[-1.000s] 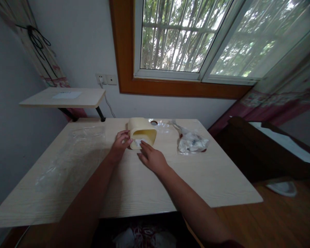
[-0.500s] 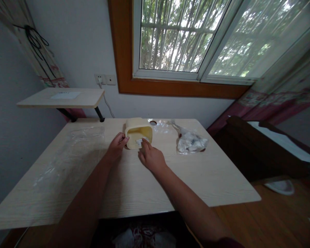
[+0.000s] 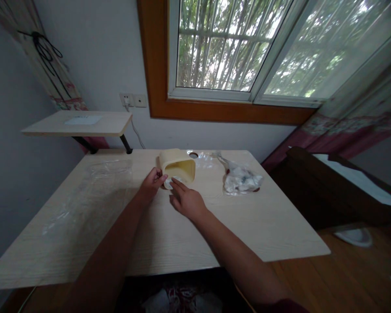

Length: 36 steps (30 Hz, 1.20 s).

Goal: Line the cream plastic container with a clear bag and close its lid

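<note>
The left hand (image 3: 152, 182) is curled, its fingers pressed against the near left corner of a cream plastic container (image 3: 179, 163), which sits just ahead of both hands with its open mouth facing them. The right hand (image 3: 187, 202) is spread, its fingertips (image 3: 176, 183) touching a white item (image 3: 168, 182) at the container's mouth. A stuffed plastic bag (image 3: 241, 180) lies beyond the right hand and a clear plastic sheet (image 3: 84, 195) left of the left hand, both on the desk (image 3: 247, 234).
</note>
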Each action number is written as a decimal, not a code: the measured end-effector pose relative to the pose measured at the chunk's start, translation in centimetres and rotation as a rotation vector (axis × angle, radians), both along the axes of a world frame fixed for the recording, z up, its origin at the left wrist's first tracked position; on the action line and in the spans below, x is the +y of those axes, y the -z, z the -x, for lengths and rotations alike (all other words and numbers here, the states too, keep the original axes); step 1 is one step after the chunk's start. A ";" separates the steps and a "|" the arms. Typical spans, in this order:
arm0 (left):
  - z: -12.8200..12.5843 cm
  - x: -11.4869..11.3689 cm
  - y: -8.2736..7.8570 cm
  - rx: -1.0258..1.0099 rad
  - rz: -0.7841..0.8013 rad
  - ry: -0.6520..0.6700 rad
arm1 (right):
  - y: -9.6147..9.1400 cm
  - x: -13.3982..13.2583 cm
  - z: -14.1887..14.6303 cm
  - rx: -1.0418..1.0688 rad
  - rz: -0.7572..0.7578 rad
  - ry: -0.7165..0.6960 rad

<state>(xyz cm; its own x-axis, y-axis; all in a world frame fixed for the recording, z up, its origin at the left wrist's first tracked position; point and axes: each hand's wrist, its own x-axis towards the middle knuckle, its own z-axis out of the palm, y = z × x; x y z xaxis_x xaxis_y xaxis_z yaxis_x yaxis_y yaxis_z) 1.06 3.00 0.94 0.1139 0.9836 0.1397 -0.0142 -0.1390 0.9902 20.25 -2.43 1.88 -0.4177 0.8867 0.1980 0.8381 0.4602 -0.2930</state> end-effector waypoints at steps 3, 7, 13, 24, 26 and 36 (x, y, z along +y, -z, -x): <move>0.1 0.2 0.2 0.005 -0.007 0.010 | -0.1 0.3 -0.7 -0.058 -0.001 0.077; 0.2 0.3 0.3 0.002 -0.022 0.013 | -0.1 0.7 -1.5 -0.095 -0.009 0.189; 0.1 0.4 0.4 0.008 -0.015 0.003 | 0.0 0.5 -1.2 -0.055 0.009 0.170; 0.0 0.2 0.1 -0.054 0.023 -0.009 | -0.6 -0.1 -0.1 -0.051 0.004 0.072; 0.0 0.4 0.1 -0.057 0.026 -0.024 | -0.7 0.2 -0.7 -0.102 0.007 0.128; -0.5 0.9 0.3 -0.067 0.010 -0.034 | -1.0 0.1 -0.8 -0.115 0.041 0.127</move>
